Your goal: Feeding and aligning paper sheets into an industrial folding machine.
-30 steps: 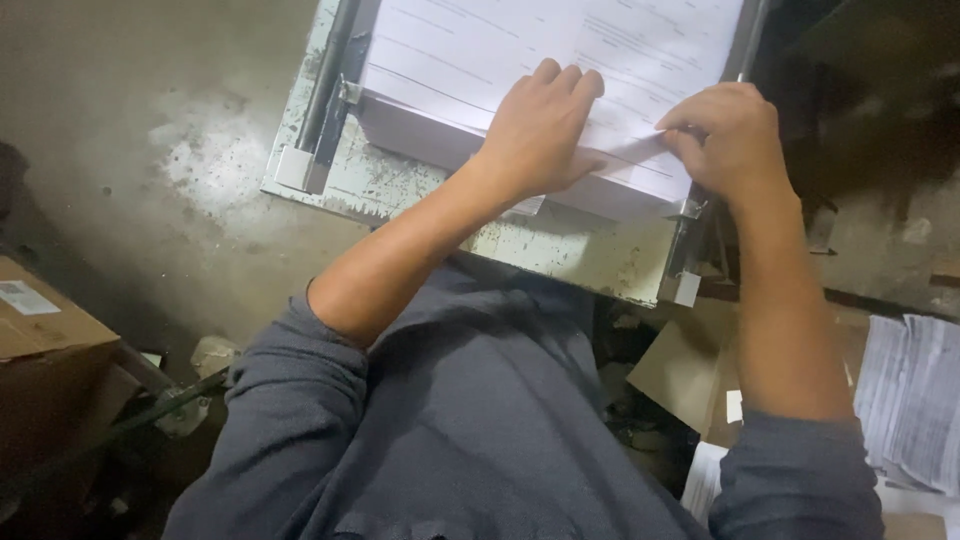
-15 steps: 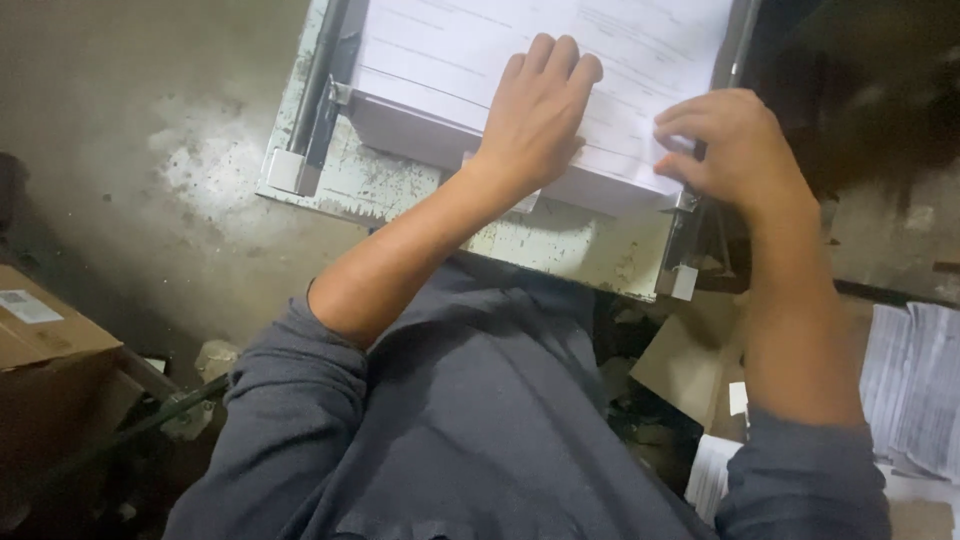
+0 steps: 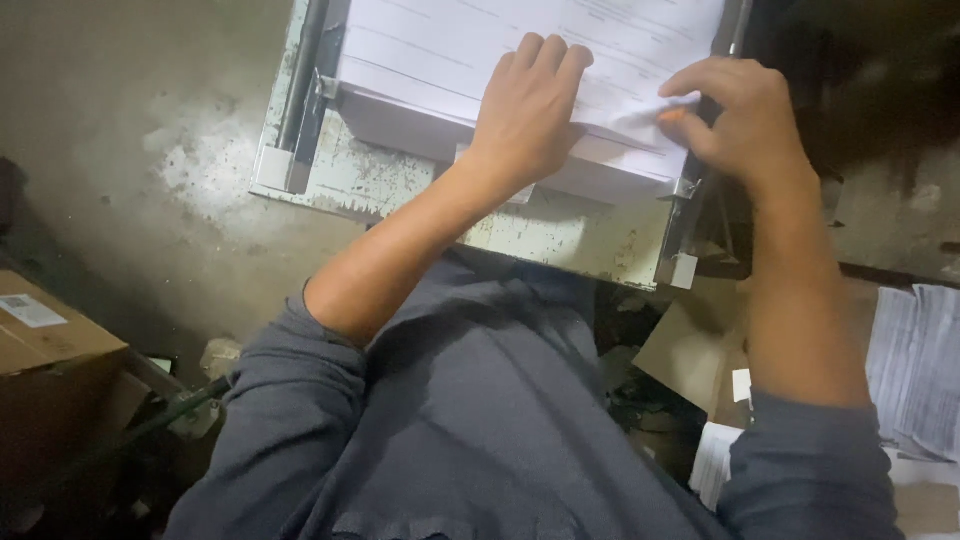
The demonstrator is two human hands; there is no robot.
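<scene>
The left hand (image 3: 525,115) lies flat on a thick stack of white printed paper (image 3: 450,50), its fingers (image 3: 545,55) stretched out and pressed together, released rather than gripping, palm bearing down near the stack's near edge. The stack sits under and beyond those fingers, on a worn metal counter (image 3: 400,180) with chipped pale paint, and runs out of view at the top.

The right hand (image 3: 745,120) is at the stack's right edge, just beside the left fingertips. Its thumb and forefinger (image 3: 690,85) pinch the corner of the top sheet (image 3: 640,115), which is lifted slightly off the sheets below; the other fingers curl in behind, clenched loosely. The lifted corner is blurred, so how many sheets are pinched cannot be told.

A metal rail (image 3: 305,90) runs along the counter well to the left of the left fingers, and a thin metal upright (image 3: 685,225) stands below the right fingers at the counter's right corner.

Both forearms are bare, with grey sleeves (image 3: 290,400) pushed up. Near the person's left elbow stands a brown cardboard box (image 3: 50,350) on the concrete floor (image 3: 120,150). Near the right elbow, more printed sheets (image 3: 915,360) lie loose beside scraps of cardboard (image 3: 685,350).
</scene>
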